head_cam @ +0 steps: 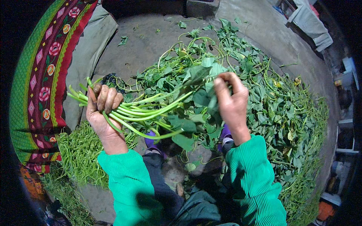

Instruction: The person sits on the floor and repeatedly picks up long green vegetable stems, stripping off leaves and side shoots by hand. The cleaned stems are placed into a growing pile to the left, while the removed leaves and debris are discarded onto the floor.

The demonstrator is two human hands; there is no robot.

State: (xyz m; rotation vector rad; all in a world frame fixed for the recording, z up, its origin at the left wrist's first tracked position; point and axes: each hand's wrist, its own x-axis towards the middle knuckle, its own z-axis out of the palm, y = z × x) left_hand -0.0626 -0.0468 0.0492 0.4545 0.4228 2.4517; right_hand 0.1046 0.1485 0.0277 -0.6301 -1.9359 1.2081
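My left hand [104, 108] is closed around a bundle of long green leaf stalks [144, 111], whose cut ends stick out past the thumb to the left. Broad green leaves [202, 75] hang at the bundle's right end. There my right hand [232, 97], slightly blurred, is at the leaves with thumb and forefinger bent; whether it pinches one cannot be told. A large heap of leafy vines [271, 113] spreads on the floor beneath and to the right. A pile of bare green stalks [82, 154] lies at the lower left, below my left hand.
A flowered cloth [45, 84] and a grey sheet [84, 53] cover something at the left. My purple shoes [152, 141] stand among the vines. Darker thin greens [63, 189] lie at the lower left. A pale cloth [309, 24] hangs at the upper right, above several household items along the right edge.
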